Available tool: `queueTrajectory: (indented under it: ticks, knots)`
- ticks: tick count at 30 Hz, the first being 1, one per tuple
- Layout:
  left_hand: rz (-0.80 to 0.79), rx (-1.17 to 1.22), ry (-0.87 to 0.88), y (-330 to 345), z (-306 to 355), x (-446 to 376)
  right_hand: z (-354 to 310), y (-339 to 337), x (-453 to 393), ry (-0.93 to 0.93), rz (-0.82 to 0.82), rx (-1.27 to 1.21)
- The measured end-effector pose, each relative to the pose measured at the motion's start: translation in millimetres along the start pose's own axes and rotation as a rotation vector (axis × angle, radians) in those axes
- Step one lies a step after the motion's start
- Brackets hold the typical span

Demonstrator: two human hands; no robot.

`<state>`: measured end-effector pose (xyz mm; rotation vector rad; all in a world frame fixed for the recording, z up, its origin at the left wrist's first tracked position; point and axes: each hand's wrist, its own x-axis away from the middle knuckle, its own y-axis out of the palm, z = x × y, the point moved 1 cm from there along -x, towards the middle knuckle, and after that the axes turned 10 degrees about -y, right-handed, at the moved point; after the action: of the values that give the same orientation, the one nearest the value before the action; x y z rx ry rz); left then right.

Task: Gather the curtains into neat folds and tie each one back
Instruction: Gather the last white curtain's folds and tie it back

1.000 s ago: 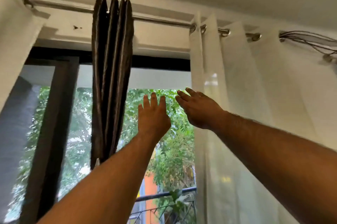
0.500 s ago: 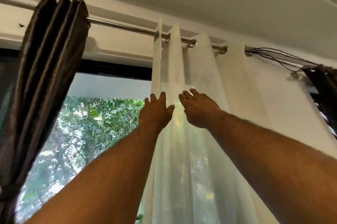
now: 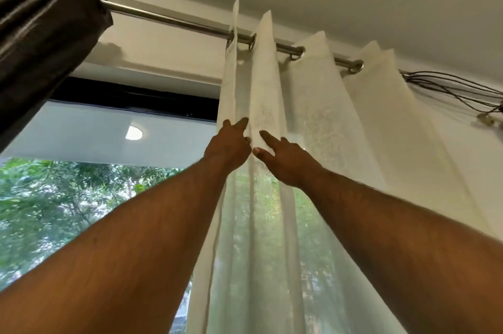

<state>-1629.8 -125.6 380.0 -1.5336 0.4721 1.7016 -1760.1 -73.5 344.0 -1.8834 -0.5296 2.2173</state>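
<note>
Head view, looking up toward the curtain rod [image 3: 174, 19]. Your left hand [image 3: 228, 147] and right hand [image 3: 284, 156] are both raised to the white sheer curtain [image 3: 321, 121], which hangs by metal rings from the rod on the right side of the window [image 3: 81, 197].

Left hand: fingers extended upward against the second fold from the curtain's left edge, fingertips touching the cloth; whether the thumb pinches the fold from behind cannot be told.

Right hand: fingers spread and straight, the index finger lying along the right side of that same fold, thumb pointing toward the left hand. No cloth is gathered in it. The two hands sit just beside each other with the fold between them.

The sheer curtain falls in loose, broad pleats, spread along the rod rather than bunched. The dark brown curtain [image 3: 46, 31] occupies the upper left corner, packed in tight pleats on the same rod, well apart from both hands. A bundle of thin cables [image 3: 457, 86] runs along the wall beyond the rod's right end.
</note>
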Motion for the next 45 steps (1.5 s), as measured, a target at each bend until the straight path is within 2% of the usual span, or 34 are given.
queueTrajectory:
  ticks: [3, 6, 8, 12, 14, 16, 18, 20, 22, 25, 29, 38, 42, 45]
  knots:
    - [0.077, 0.153, 0.033, 20.3, 10.7, -13.0, 9.9, 13.3, -20.3, -0.012, 0.145, -0.037]
    - [0.011, 0.380, 0.037, 40.7, 33.4, -23.8, 28.3, 10.9, -29.8, 0.009, 0.287, 0.053]
    - [-0.020, 0.470, 0.056, 55.3, 55.9, -27.8, 53.2, 4.2, -29.1, 0.044, 0.314, 0.083]
    - [-0.034, 0.496, 0.061, 88.7, 113.4, -36.6, 121.3, -28.4, -16.8, 0.139, 0.326, 0.155]
    - [-0.063, 0.548, 0.051, 104.2, 151.0, -40.3, 155.4, -45.6, -8.8, 0.127, 0.319, 0.234]
    - [-0.124, 0.725, 0.027, 117.1, 190.0, -39.7, 186.1, -59.4, -1.8, 0.085, 0.327, 0.272]
    - [-0.166, 0.853, -0.022, 132.5, 223.9, -40.5, 214.7, -74.5, 7.7, -0.006, 0.394, 0.106]
    - [-0.148, 0.884, -0.075, 146.3, 240.9, -42.1, 234.8, -83.8, 14.8, -0.079, 0.457, -0.203]
    - [-0.088, 0.858, -0.140, 155.3, 243.5, -43.5, 246.7, -82.0, 19.8, -0.079, 0.482, -0.405]
    - [0.042, 0.693, -0.203, 160.0, 233.7, -45.2, 254.3, -67.5, 19.4, -0.012, 0.521, -0.529]
    - [0.053, 0.449, -0.177, 159.8, 214.8, -44.3, 244.0, -44.6, 8.3, 0.059, 0.602, -0.611]
    - [0.229, 0.302, -0.200, 113.7, 147.6, -45.4, 205.1, -27.5, -29.3, 0.185, 0.715, -0.578]
    - [0.286, 0.275, -0.178, 80.5, 112.3, -50.2, 192.0, -24.0, -42.1, 0.326, 0.612, -0.466]
    - [0.328, 0.222, -0.154, 66.9, 94.5, -54.0, 190.5, -26.9, -47.1, 0.393, 0.621, -0.421]
